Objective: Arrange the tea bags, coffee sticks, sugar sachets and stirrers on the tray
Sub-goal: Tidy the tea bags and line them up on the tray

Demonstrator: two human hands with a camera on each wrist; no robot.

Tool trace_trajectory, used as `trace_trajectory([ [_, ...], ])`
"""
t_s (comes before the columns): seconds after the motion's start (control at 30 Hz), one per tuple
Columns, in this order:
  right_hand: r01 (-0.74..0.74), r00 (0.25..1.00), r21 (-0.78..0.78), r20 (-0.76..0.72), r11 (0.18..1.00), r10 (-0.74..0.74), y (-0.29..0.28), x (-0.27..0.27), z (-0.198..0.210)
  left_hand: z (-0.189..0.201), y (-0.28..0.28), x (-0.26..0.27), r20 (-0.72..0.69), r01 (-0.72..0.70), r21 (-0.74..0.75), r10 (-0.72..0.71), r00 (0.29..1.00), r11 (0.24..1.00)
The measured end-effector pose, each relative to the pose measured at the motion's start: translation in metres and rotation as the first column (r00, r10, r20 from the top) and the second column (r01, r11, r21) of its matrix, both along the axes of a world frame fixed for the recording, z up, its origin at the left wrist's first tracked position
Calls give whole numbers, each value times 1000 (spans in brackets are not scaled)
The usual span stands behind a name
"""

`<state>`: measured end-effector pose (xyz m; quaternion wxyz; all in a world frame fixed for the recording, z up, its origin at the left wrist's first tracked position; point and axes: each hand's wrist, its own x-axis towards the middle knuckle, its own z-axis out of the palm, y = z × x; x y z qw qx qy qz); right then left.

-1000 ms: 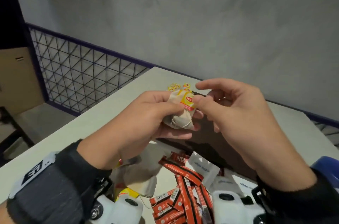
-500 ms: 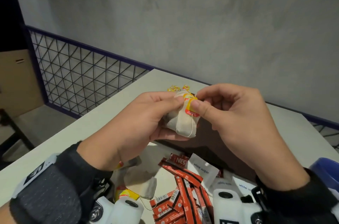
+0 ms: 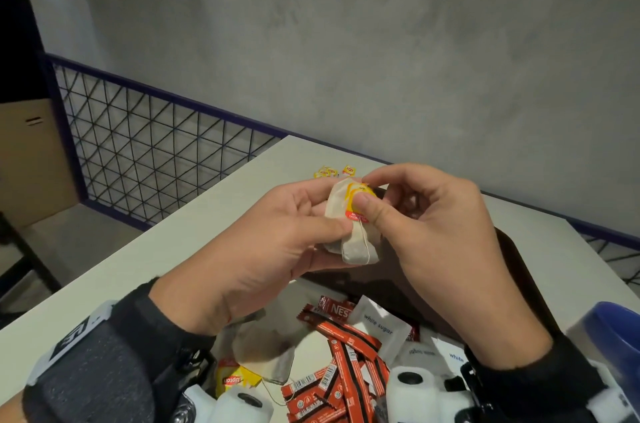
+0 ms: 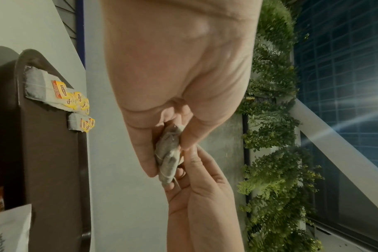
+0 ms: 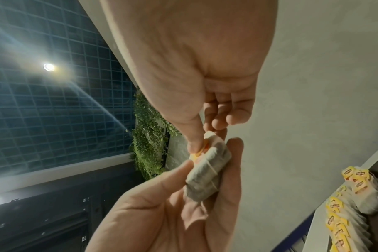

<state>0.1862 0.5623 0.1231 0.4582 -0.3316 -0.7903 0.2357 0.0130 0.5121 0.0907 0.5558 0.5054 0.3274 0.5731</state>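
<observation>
Above the dark brown tray (image 3: 519, 263) my left hand (image 3: 277, 235) grips a small stack of tea bags (image 3: 353, 242) between thumb and fingers. My right hand (image 3: 415, 214) pinches their yellow-red tags (image 3: 358, 204) against the top of the stack. The same stack (image 4: 168, 158) (image 5: 207, 173) shows edge-on in both wrist views, string wound around it. More tea bags with yellow tags (image 4: 60, 95) (image 5: 352, 204) lie in a row at the tray's far end. Red coffee sticks (image 3: 346, 363) and white sugar sachets (image 3: 381, 329) lie loose on the table (image 3: 207, 214) below my hands.
A loose tea bag with a yellow Lipton tag (image 3: 266, 363) lies near my left wrist. A blue object (image 3: 613, 332) stands at the right edge. A wire-mesh railing (image 3: 156, 152) runs along the table's far left side, with a grey wall behind.
Both hands have sunk a little with the stack. My right thumb has slid the yellow tags flat onto the front of the tea bags.
</observation>
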Motion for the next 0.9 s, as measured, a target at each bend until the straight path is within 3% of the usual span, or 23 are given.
trace_trajectory([
  [0.17, 12, 997, -52, 71, 999, -8, -2, 3, 5, 0, 3, -2, 6, -39, -17, 39, 999, 999],
  [0.37, -102, 987, -170, 105, 980, 121, -7, 3, 11, -1, 2, 0, -24, -36, -36, 36, 999, 999],
  [0.47, -151, 987, -227, 25, 962, 161, -7, 6, 13, 5, 2, -2, -6, -90, -93, 90, 996, 992],
  [0.53, -153, 988, -306, -58, 940, 141, -2, 7, 16, 8, 4, -12, -51, -214, -112, 209, 977, 970],
  [0.7, -34, 999, -583, -39, 812, 14, 61, -13, 18, 12, 12, -50, -120, -522, -134, 509, 853, 843],
  [0.9, 158, 987, -674, 90, 722, -133, 134, -35, -21, 10, 8, -77, -148, -614, -166, 596, 790, 772],
])
